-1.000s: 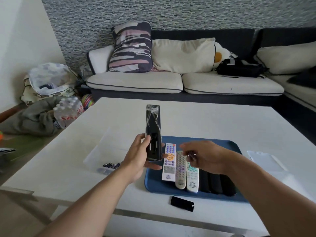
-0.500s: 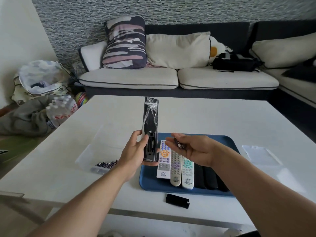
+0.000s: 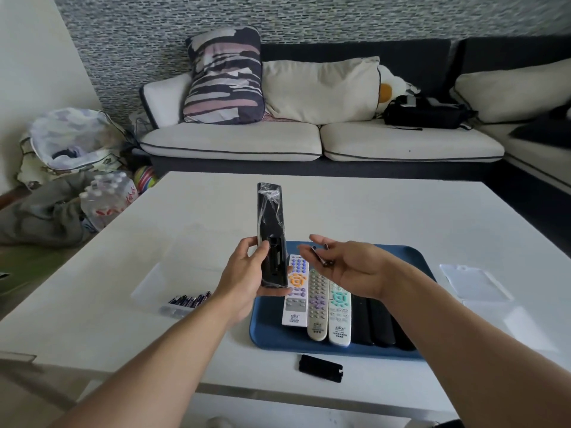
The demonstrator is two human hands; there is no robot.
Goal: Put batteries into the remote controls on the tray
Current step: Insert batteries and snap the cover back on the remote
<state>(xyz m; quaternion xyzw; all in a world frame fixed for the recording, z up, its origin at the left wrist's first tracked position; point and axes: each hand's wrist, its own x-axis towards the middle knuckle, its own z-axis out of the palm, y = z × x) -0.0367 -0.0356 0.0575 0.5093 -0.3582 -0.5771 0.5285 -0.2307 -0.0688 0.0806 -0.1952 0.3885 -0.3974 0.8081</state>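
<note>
Forearms come in from the bottom edge, both bare, their elbows cut off by the frame. Nearest on the white surface (image 3: 401, 217) lies a black cover (image 3: 320, 368), just in front of the blue tray (image 3: 411, 257). On the tray three pale remotes (image 3: 317, 307) lie side by side; to their right lie dark remotes (image 3: 375, 324), partly behind the right wrist, so their count is hard to tell.

The left hand (image 3: 247, 276) grips the lower end of a black remote (image 3: 271, 236), thumb on its left edge and fingers curled behind it, holding it upright over the tray's left end. Its back faces the camera, the battery bay open; whether anything sits in the bay is too dark to tell. Crumpled clear film wraps its upper half.

The right hand (image 3: 349, 267) is palm up beside it, fingers loosely spread and barely curled, the two hands apart. Two small batteries (image 3: 321, 256) rest across the fingers and palm; their markings are too small to read.

To the left of the tray a clear box (image 3: 154, 288) holds a row of batteries (image 3: 190, 301). A clear lid (image 3: 472, 282) lies to the right of the tray, its outline faint against the surface.

Beyond the surface stands a sofa (image 3: 309, 140) with a striped cushion (image 3: 224, 75), a cream cushion (image 3: 321, 88) and a black bag (image 3: 423, 112). On the floor at left are a water pack (image 3: 106, 202) and bags of clutter, blurred.
</note>
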